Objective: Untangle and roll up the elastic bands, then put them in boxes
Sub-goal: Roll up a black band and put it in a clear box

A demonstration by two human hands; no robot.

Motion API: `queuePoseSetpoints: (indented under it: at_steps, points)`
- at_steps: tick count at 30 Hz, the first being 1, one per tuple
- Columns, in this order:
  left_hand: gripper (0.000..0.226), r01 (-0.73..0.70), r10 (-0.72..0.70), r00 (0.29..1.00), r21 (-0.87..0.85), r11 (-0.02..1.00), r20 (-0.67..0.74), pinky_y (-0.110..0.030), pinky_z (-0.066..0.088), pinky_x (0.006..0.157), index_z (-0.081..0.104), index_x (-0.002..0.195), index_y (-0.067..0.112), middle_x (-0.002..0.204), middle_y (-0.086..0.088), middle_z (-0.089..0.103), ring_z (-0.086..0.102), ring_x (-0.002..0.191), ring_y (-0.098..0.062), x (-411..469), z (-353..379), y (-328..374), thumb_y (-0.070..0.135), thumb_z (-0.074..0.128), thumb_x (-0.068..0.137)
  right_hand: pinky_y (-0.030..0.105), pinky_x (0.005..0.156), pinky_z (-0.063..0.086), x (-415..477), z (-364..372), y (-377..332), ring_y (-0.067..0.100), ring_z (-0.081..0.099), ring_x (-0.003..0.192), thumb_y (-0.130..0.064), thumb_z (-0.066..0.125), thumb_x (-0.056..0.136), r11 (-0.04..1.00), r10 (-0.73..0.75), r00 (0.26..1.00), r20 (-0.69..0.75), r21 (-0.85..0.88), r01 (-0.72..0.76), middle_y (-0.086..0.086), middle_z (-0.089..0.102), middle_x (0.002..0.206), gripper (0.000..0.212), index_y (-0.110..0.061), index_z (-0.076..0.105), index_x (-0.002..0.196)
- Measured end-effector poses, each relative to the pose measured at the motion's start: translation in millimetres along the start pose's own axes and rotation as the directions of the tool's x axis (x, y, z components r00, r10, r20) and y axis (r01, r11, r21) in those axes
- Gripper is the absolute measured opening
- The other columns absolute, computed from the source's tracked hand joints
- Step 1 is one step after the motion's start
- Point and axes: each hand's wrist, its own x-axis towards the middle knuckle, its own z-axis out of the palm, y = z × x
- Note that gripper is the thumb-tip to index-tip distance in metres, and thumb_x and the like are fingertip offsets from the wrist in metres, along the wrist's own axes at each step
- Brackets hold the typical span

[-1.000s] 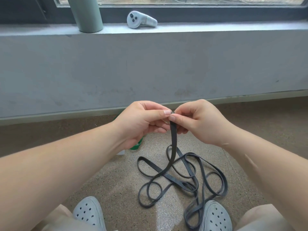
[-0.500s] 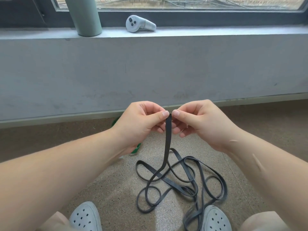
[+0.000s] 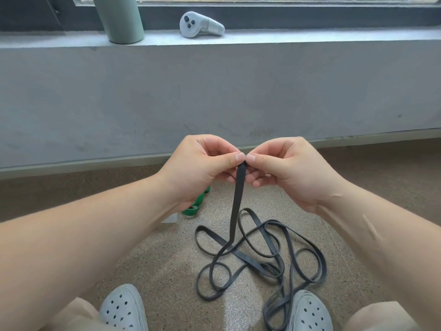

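The left hand [image 3: 200, 168] and right hand [image 3: 286, 170] pinch the elastic band [image 3: 237, 199] end, raised higher off the floor [image 3: 167, 259]; rolling seems next.

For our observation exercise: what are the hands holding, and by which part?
Left hand and right hand both pinch the black elastic band at its raised top end; the rest trails in a tangle on the floor.

Indoor room: speckled floor [image 3: 148, 254] below grey windowsill [image 3: 310, 37].

Grey concrete wall [image 3: 214, 96], window ledge [image 3: 310, 37] above; speckled terrazzo floor [image 3: 167, 254].
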Motion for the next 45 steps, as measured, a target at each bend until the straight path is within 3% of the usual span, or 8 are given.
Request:
queuePoseSetpoints:
  at_steps: [5, 10, 14, 21, 28, 34, 41, 45]
  points:
    - [0.019, 0.14, -0.138, 0.989, -0.028, 0.99, 0.054, -0.028, 0.061, 0.063, 0.072, 0.095, -0.003, 0.078, -0.013, 0.074, 0.069, 0.066, -0.02, 1, -3, 5, 0.008, 0.076, 0.08, 0.026, 0.062, 0.056, 3, 0, 3, 0.02, 0.068, 0.064, 0.002, 0.073, 0.086, 0.993, -0.09, 0.994, -0.054, -0.076, 0.085, 0.021, 0.074, 0.078, 0.001, 0.001, 0.073, 0.086]
    - [0.006, 0.189, -0.189, 0.981, 0.002, 0.982, 0.047, -0.028, 0.06, 0.062, 0.072, 0.09, -0.002, 0.071, -0.012, 0.072, 0.068, 0.061, -0.018, 0, -6, 8, -0.004, 0.07, 0.085, 0.033, 0.065, 0.057, 6, 1, 7, 0.022, 0.066, 0.066, 0.005, 0.076, 0.083, 0.954, -0.207, 0.978, -0.036, -0.228, 0.194, 0.021, 0.074, 0.078, 0.007, -0.001, 0.073, 0.083]
    - [0.008, 0.162, -0.163, 0.986, 0.031, 0.986, 0.032, -0.026, 0.059, 0.059, 0.071, 0.085, 0.001, 0.065, -0.007, 0.069, 0.066, 0.059, -0.015, 0, -12, 10, -0.008, 0.07, 0.084, 0.042, 0.072, 0.059, 7, 4, 6, 0.025, 0.069, 0.071, 0.0, 0.079, 0.083, 0.936, -0.228, 0.973, -0.021, -0.28, 0.213, 0.017, 0.076, 0.08, 0.005, -0.003, 0.076, 0.086]
    - [0.012, 0.055, -0.06, 0.998, 0.125, 0.991, 0.035, -0.028, 0.059, 0.062, 0.072, 0.081, 0.003, 0.071, -0.012, 0.071, 0.068, 0.067, -0.02, 1, -33, 25, -0.009, 0.071, 0.085, 0.023, 0.066, 0.054, 6, 30, -8, 0.017, 0.071, 0.073, -0.002, 0.071, 0.09, 0.958, -0.221, 0.972, -0.078, -0.204, 0.201, 0.016, 0.078, 0.085, 0.007, -0.001, 0.077, 0.094]
    - [0.025, 0.01, -0.016, 0.998, 0.08, 0.997, 0.065, -0.029, 0.059, 0.062, 0.068, 0.069, 0.009, 0.076, -0.012, 0.071, 0.071, 0.067, -0.021, 3, -44, 33, -0.012, 0.071, 0.083, 0.024, 0.066, 0.055, 15, 40, -25, 0.022, 0.073, 0.074, -0.001, 0.072, 0.089, 0.956, -0.211, 0.975, -0.075, -0.224, 0.189, 0.017, 0.077, 0.084, 0.003, -0.001, 0.074, 0.087]
    - [0.032, 0.094, -0.093, 0.995, -0.032, 0.995, 0.045, -0.026, 0.059, 0.058, 0.066, 0.065, 0.011, 0.076, -0.012, 0.07, 0.07, 0.064, -0.02, 5, -41, 23, -0.015, 0.067, 0.084, 0.045, 0.077, 0.061, 24, 33, -10, 0.024, 0.074, 0.076, -0.011, 0.076, 0.086, 0.85, -0.342, 0.939, -0.043, -0.44, 0.29, 0.004, 0.076, 0.08, 0.003, -0.014, 0.075, 0.085]
    - [0.027, 0.158, -0.156, 0.987, -0.081, 0.984, 0.028, -0.027, 0.06, 0.06, 0.06, 0.071, 0.005, 0.076, -0.011, 0.071, 0.07, 0.064, -0.023, -1, -38, 14, -0.019, 0.065, 0.081, 0.046, 0.069, 0.059, 30, 24, -3, 0.027, 0.072, 0.07, -0.007, 0.076, 0.08, 0.782, -0.393, 0.915, 0.095, -0.489, 0.387, 0.003, 0.074, 0.072, 0.011, -0.016, 0.072, 0.077]
    - [0.016, 0.217, -0.213, 0.976, -0.132, 0.967, 0.048, -0.031, 0.062, 0.068, 0.063, 0.076, 0.008, 0.076, -0.011, 0.07, 0.067, 0.066, -0.021, 2, -35, 13, 0.006, 0.078, 0.073, 0.049, 0.063, 0.055, 35, 25, 6, 0.032, 0.066, 0.065, -0.004, 0.073, 0.077, 0.777, -0.475, 0.879, 0.05, -0.444, 0.445, 0.008, 0.07, 0.068, 0.011, -0.012, 0.069, 0.072]
